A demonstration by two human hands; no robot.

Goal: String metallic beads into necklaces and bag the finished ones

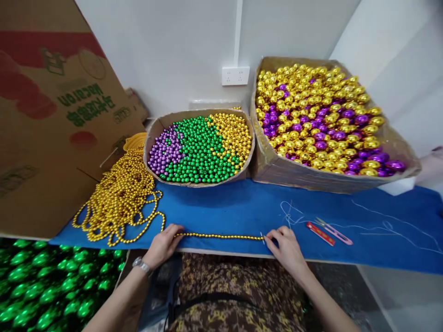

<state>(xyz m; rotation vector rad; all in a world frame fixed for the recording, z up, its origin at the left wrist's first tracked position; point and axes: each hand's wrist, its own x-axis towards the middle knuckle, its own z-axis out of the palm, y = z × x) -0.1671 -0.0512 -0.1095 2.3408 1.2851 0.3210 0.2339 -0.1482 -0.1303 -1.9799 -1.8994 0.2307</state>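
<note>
Left hand: the left hand (164,245) pinches the left end of a gold bead strand (221,236), thumb and finger together; a silver watch (141,265) is on the wrist.
Right hand: the right hand (286,250) has its thumb and fingertips drawn together on the strand's right end, where a thin white bit shows, too small to make out.
Bead strand: runs nearly straight between the two hands, along the near edge of the bench (214,207), which has a blue cover.
Gold pile: a heap of gold bead strings (121,193) lies at the bench's left, a few loops reaching toward the left hand.
Small box: an open box (194,185) behind the strand holds loose purple, green and gold beads.
Big box: a larger box (308,177) to its right is full of bigger gold and purple beads.
Tools: pink-handled snips (341,236) lie beside a red strip (320,234), right of the right hand.
Thread: loose white thread (367,226) trails across the bench's right part.
Far left: a printed carton (41,138) stands behind shiny green beads (51,286) below bench level.
</note>
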